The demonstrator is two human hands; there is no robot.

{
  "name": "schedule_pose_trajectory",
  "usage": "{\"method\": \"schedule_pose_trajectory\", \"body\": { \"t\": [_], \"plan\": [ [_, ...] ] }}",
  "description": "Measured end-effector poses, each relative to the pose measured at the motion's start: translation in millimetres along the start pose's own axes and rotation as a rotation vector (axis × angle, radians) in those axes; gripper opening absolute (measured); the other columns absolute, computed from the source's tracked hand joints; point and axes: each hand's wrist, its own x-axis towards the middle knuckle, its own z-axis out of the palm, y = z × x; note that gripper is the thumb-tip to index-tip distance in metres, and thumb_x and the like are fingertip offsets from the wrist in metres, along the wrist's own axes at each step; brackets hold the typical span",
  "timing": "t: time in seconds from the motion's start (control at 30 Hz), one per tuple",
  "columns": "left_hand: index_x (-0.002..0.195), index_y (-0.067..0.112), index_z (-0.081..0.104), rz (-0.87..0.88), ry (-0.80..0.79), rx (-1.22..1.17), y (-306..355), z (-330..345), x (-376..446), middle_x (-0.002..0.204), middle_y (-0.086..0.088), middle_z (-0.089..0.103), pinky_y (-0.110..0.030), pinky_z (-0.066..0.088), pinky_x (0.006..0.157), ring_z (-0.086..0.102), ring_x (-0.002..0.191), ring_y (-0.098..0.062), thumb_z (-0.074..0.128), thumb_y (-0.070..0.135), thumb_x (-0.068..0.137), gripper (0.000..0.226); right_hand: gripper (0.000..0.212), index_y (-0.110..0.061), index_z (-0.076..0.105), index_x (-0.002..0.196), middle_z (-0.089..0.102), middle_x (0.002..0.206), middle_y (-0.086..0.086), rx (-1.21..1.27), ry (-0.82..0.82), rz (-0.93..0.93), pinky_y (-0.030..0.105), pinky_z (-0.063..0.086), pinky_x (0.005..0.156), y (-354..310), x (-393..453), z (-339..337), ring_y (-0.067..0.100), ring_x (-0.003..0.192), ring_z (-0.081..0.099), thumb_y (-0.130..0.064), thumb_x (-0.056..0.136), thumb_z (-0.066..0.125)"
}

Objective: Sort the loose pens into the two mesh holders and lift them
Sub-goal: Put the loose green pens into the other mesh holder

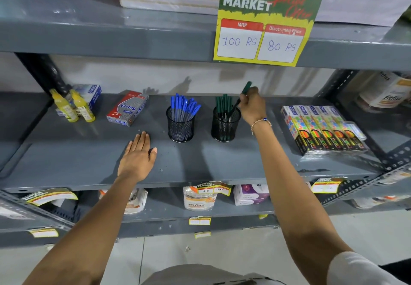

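Two black mesh holders stand side by side on the grey shelf (pixel 200 164). The left holder (pixel 180 129) is packed with several blue-capped pens (pixel 183 106). The right holder (pixel 225 128) contains several green-capped pens (pixel 223 102). My right hand (pixel 252 107) is above and just right of the right holder, shut on a green pen (pixel 245 89) that tilts with its tip down into the holder's mouth. My left hand (pixel 138 156) lies flat on the shelf, palm down, fingers together, left of the blue holder and holding nothing.
A red and grey box (pixel 127 108) and two yellow bottles (pixel 72 107) sit at the left of the shelf. A row of colourful boxes (pixel 322 127) lies at the right. A price sign (pixel 265 21) hangs from the shelf above. Lower shelves hold more goods.
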Motion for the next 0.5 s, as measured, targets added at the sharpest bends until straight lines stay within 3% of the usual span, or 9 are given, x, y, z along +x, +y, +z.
{"method": "schedule_pose_trajectory", "body": {
  "t": [0.13, 0.27, 0.5],
  "plan": [
    [0.15, 0.007, 0.006, 0.001, 0.001, 0.0, -0.4, 0.1, -0.3, 0.161, -0.007, 0.004, -0.035, 0.001, 0.122, 0.001, 0.149, -0.02, 0.017, 0.039, 0.099, 0.062, 0.021, 0.005, 0.048, 0.106, 0.064, 0.101, 0.027, -0.164, -0.097, 0.027, 0.037, 0.043, 0.07, -0.2, -6.7, 17.8, 0.038, 0.098, 0.06, -0.014, 0.096, 0.046],
    [0.15, 0.007, 0.006, 0.007, 0.006, -0.008, -0.8, 0.2, -0.3, 0.161, -0.008, 0.005, -0.035, 0.0, 0.122, 0.002, 0.149, -0.02, 0.018, 0.039, 0.099, 0.062, 0.028, 0.003, 0.058, 0.079, 0.066, 0.08, 0.024, -0.267, -0.089, 0.032, 0.032, 0.043, 0.063, 2.5, -11.5, 25.2, 0.035, 0.079, 0.061, -0.022, 0.091, 0.058],
    [0.15, 0.007, 0.008, 0.013, 0.018, -0.017, -2.0, 1.5, -0.4, 0.161, -0.008, 0.006, -0.035, 0.001, 0.122, 0.002, 0.149, -0.02, 0.018, 0.039, 0.099, 0.061, 0.03, -0.004, 0.07, 0.094, 0.072, 0.094, 0.018, -0.26, -0.1, 0.059, 0.031, 0.048, 0.073, 7.2, -15.1, 24.7, 0.034, 0.092, 0.065, -0.031, 0.081, 0.07]
  ]
}}
